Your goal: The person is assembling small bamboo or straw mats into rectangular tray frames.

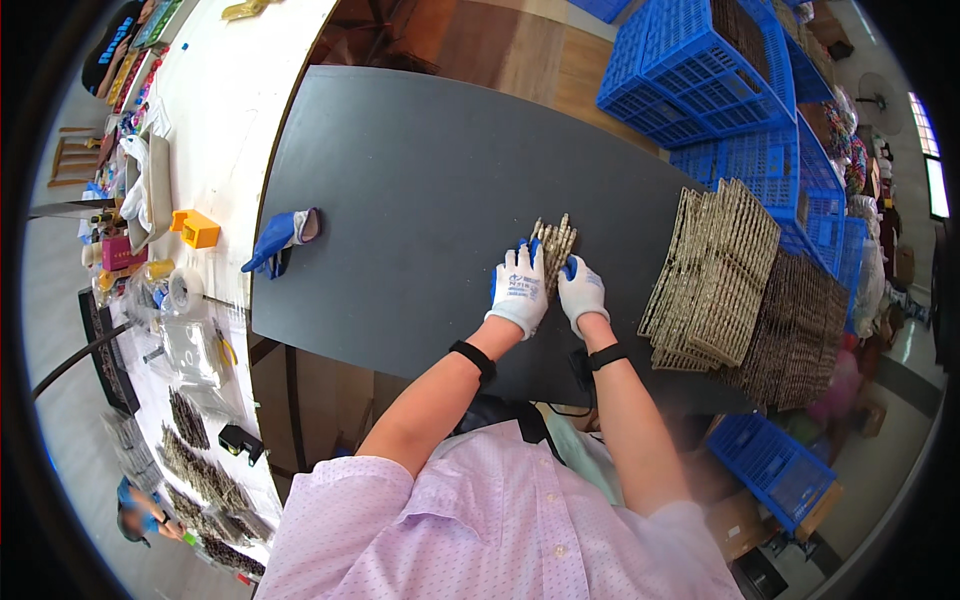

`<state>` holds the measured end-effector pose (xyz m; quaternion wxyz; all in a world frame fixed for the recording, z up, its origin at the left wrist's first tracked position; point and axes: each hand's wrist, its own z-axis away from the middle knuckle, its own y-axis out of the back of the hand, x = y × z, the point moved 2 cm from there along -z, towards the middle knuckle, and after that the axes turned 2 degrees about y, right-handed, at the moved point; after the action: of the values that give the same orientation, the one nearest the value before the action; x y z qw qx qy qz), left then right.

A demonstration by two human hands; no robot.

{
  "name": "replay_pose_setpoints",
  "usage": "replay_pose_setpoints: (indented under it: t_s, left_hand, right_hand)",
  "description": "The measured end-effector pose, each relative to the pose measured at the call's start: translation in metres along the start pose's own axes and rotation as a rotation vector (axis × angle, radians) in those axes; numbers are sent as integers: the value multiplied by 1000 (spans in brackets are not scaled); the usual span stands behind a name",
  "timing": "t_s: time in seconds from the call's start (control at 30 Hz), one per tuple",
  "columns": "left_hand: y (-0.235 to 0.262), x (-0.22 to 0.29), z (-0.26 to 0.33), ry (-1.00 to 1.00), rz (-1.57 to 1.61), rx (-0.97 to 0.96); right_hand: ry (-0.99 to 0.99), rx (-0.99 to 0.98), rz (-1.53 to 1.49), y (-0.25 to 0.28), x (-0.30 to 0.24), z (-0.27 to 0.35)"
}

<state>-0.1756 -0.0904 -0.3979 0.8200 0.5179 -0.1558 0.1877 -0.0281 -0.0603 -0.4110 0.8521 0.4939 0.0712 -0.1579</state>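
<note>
Head view: the gloved fingers (pixel 528 262) of the left hand (pixel 520 290) curl closed around the near left edge of a small woven strip bundle (pixel 553 250), and the right hand (pixel 581 292) pinches its near right edge. The bundle lies on the dark tabletop (pixel 400 190) just beyond both hands, its long axis running away toward the far side, tilted slightly right. Both hands sit equally close, palms down, forearms stretched forward. Right of them rises a stack of woven mats (pixel 715 275), with blue crates (pixel 720 80) farther off. A spare blue glove (pixel 280 240) lies to the left.
</note>
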Motion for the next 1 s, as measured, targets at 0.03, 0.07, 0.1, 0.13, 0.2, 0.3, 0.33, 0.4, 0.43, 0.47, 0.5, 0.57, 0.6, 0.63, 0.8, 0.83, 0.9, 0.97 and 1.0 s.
replay_pose_setpoints:
  t_s: [0.03,0.07,0.1,0.13,0.2,0.3,0.33,0.4,0.43,0.47,0.5,0.57,0.6,0.63,0.8,0.83,0.9,0.97,1.0]
  left_hand:
    - [1,4,2,33,64,18]
    - [2,7,3,67,130,27]
    - [4,10,3,102,190,43]
    - [5,11,3,135,227,17]
    - [9,10,2,137,190,-30]
    - [13,2,2,122,142,-8]
    - [14,0,-1,120,129,-1]
    - [14,-2,-3,112,70,25]
    - [13,-2,-3,104,68,30]
    - [13,-2,-5,101,65,30]
    - [14,-3,-8,96,60,33]
    - [17,-5,-8,69,0,25]
    - [17,-5,-9,64,-23,10]
    - [17,-6,-9,56,-44,-1]
    - [12,-5,-7,-3,-142,-3]
    - [11,-6,-5,-15,-174,-6]
    - [8,-10,0,-81,-207,32]
    - [3,-16,7,-126,-267,33]
    - [0,-19,10,-126,-252,55]
  right_hand:
    - [18,10,-91,-6,4,-2]
    - [11,29,-162,-11,9,-4]
    - [-16,-80,-482,-20,12,-5]
    - [-60,-181,-782,-28,12,-7]
    - [-157,-366,-1203,-36,12,-5]
    - [-201,-442,-1432,-34,6,3]
    - [-197,-494,-1413,-30,5,5]
    - [-110,-497,-1305,-23,0,6]
    - [-60,-528,-1288,-19,-2,8]
    - [-86,-507,-1151,-17,-3,8]
    - [18,-414,-933,-12,-3,7]
    - [99,-267,-535,-4,0,6]
    - [133,-191,-432,1,5,6]
    - [120,-130,-348,8,12,5]
    - [-29,249,-1017,31,44,-26]
    - [10,267,-1145,29,42,-34]
    - [87,269,-1195,20,31,-43]
    - [107,239,-1012,3,12,-40]
    - [173,222,-970,-9,-2,-34]
